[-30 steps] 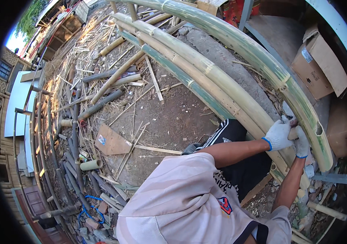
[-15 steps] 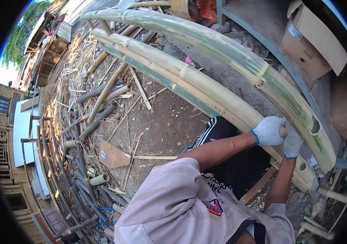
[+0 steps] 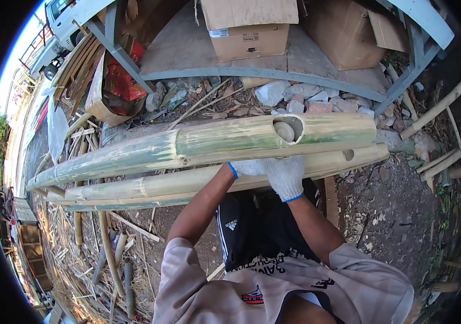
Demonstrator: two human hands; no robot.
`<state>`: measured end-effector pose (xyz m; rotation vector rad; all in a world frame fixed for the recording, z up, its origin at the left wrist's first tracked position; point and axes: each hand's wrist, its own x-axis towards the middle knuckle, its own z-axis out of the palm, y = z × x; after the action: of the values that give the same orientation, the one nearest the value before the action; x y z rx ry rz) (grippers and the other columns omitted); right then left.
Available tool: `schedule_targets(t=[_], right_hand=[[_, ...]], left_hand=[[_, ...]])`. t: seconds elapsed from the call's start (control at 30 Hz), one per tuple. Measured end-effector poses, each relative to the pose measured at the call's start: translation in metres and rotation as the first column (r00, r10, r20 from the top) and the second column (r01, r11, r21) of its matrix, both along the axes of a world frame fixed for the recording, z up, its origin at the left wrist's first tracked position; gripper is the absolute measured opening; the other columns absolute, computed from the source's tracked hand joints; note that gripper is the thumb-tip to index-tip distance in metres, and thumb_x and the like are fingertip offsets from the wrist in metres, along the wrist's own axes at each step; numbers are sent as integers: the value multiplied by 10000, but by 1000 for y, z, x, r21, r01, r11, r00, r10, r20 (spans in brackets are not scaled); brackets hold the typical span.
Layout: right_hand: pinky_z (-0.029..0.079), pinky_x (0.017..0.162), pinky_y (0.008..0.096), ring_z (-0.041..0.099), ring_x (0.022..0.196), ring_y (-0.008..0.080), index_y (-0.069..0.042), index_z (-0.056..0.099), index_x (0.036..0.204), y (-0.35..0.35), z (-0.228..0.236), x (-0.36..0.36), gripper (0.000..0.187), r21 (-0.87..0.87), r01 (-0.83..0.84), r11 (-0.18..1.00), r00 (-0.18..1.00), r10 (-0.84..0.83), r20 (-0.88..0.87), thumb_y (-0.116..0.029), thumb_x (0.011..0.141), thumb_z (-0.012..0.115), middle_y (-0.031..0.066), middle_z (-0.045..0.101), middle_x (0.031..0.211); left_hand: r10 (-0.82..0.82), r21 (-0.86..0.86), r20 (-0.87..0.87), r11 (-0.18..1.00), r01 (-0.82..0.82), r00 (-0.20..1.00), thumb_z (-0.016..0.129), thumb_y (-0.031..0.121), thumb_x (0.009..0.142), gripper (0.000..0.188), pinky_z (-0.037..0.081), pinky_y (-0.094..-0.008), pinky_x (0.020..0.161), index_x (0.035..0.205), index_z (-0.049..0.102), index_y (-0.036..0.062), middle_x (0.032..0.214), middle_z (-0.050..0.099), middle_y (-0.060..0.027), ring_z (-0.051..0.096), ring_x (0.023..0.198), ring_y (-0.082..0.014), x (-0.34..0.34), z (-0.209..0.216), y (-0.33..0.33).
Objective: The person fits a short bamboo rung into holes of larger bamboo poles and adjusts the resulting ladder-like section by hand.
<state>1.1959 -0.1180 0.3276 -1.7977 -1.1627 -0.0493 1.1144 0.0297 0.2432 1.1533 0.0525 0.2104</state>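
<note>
A thick green-and-tan bamboo pole (image 3: 219, 141) runs across in front of me, with an oval hole cut near its right end. Inside that hole shows a pale rounded thing (image 3: 284, 131) that I cannot identify. Below the pole my left hand (image 3: 250, 167), in a white knit glove with blue trim, is partly hidden behind my right hand. My right hand (image 3: 286, 177), gloved alike, is closed against it, its fingertips hidden under the pole's edge. What they grip is hidden. A second bamboo pole (image 3: 133, 186) lies nearer me, with a hole (image 3: 348, 155) at its right end.
Beyond the poles stands a grey-framed platform (image 3: 214, 71) bearing cardboard boxes (image 3: 252, 43). Rocks (image 3: 272, 93) line its foot. A box with red packaging (image 3: 120, 81) sits at the far left. Bamboo sticks (image 3: 113, 259) and shavings litter the ground at left; thin poles (image 3: 441, 108) stand at right.
My view has swung to the right, so the poles now lie nearly level across it. Both gloved hands stay together at the poles' holed end, now partly covered by the upper pole.
</note>
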Motion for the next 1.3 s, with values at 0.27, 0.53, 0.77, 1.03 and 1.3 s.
schedule_targets(t=[0.27, 0.53, 0.77, 1.03, 1.3], right_hand=[[507, 866, 508, 657, 1011, 365, -126, 704, 1158, -2, -7, 18, 433, -156, -91, 984, 967, 125, 224, -444, 865, 729, 135, 710, 1089], [523, 813, 482, 680, 945, 335, -135, 719, 1112, 3, -34, 40, 399, -56, -325, 944, 911, 328, 251, -457, 877, 702, 115, 723, 1044], [522, 880, 457, 667, 1044, 325, -128, 690, 1191, 8, -46, 60, 455, -107, -564, 819, 825, 553, -114, -484, 910, 654, 129, 709, 1129], [545, 829, 472, 702, 966, 335, -81, 710, 1109, -11, 17, 11, 461, -110, -235, 966, 968, 221, -120, -447, 839, 783, 146, 729, 1046], [557, 686, 453, 703, 791, 391, -38, 732, 957, 6, -16, 2, 387, 46, -81, 996, 962, 91, -259, -348, 762, 856, 169, 721, 818]], left_hand=[[227, 856, -58, 512, -69, 972, 864, 351, 781, 804, 378, -427, 1163, 1442, 515, 57, 1463, 537, -140, 496, 1346, -291, -12, -8, -43], [349, 921, -216, 384, 71, 912, 708, 665, 811, 867, 308, -532, 1188, 1461, 512, 125, 1469, 530, -158, 460, 1372, -384, -14, 6, -58], [548, 983, -88, 184, -18, 832, 675, 498, 874, 627, 457, -481, 1061, 1336, 618, 78, 1344, 638, -184, 581, 1257, -370, 0, 13, -81], [199, 777, -324, 614, 140, 925, 802, 340, 859, 754, 368, -455, 1159, 1477, 483, 48, 1467, 543, -154, 522, 1341, -313, -56, 54, -34], [468, 729, -333, 678, -91, 819, 870, 297, 819, 817, 413, -378, 1137, 1476, 478, 12, 1505, 510, -129, 498, 1361, -221, -44, 91, 0]])
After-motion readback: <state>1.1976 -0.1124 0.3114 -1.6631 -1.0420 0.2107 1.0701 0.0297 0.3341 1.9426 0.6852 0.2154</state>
